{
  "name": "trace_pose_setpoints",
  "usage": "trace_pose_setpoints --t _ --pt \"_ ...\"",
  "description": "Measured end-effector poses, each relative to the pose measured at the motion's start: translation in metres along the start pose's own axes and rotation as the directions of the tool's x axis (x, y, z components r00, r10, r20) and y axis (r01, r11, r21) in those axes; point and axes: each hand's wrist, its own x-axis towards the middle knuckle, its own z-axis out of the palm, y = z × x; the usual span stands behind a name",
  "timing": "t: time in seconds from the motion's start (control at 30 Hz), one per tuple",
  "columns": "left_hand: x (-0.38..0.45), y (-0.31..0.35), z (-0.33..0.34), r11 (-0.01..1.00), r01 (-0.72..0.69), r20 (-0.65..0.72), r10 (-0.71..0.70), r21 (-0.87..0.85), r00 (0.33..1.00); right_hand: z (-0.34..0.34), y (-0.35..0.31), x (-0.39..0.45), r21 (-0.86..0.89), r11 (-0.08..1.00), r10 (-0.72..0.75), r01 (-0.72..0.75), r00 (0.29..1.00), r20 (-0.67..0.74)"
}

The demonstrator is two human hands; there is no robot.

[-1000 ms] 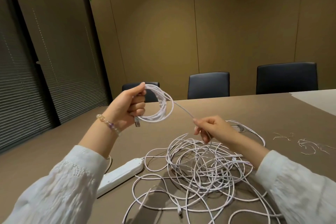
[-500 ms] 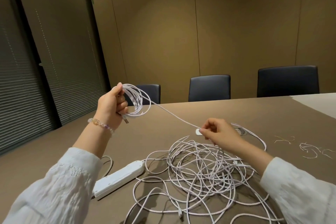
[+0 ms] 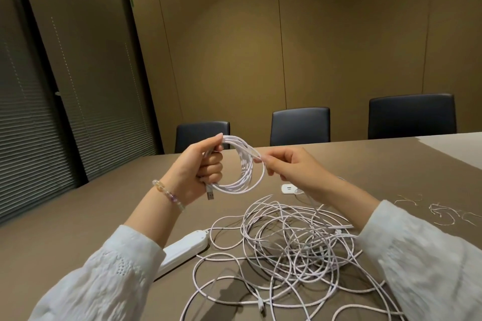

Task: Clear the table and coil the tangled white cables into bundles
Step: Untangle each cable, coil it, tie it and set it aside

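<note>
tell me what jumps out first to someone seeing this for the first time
The eye lands first on the coil of white cable held up over the table: the left hand grips it while the right hand pinches a strand at its right edge. Below it, a big tangle of white cables sprawls across the near table, with a white power strip at its left.

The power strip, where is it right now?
In the head view, the white power strip lies on the table at lower left, partly under the left sleeve, beside the tangled cables.
</note>
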Motion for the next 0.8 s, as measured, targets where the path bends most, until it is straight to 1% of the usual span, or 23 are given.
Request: trace_pose_setpoints --t 0.03,0.13,0.23,0.33,0.43,0.6,0.8 --pt "0.000 0.000 -0.001 1.000 0.014 0.009 -0.014 -0.007 1.000 -0.001 0.000 -0.001 -0.025 1.000 -0.008 0.008 1.000 -0.003" --pt "-0.003 -0.002 -0.002 0.998 0.058 0.059 -0.057 -0.023 0.997 -0.008 -0.001 0.001 0.001 1.000 -0.022 0.022 0.999 -0.042" --pt "-0.007 -0.004 0.001 0.995 0.097 0.118 -0.095 -0.014 0.988 -0.017 -0.001 0.005 0.048 0.999 -0.011 0.015 0.997 -0.075" --pt "-0.009 -0.004 0.002 0.993 0.120 0.156 -0.116 -0.020 0.981 -0.021 0.002 0.007 0.060 0.998 0.027 -0.023 0.997 -0.068" --pt "-0.009 -0.004 0.004 0.992 0.120 0.156 -0.115 -0.024 0.981 -0.019 0.005 0.010 0.025 0.997 0.075 -0.074 0.996 -0.048" --pt "-0.009 -0.006 0.005 0.992 0.126 0.156 -0.123 -0.013 0.980 -0.018 0.010 0.011 0.009 0.995 0.096 -0.096 0.994 -0.058" --pt "-0.010 -0.003 0.004 0.995 0.103 0.190 -0.103 0.010 0.976 -0.021 0.013 0.014 0.081 0.990 0.115 -0.112 0.993 -0.024"
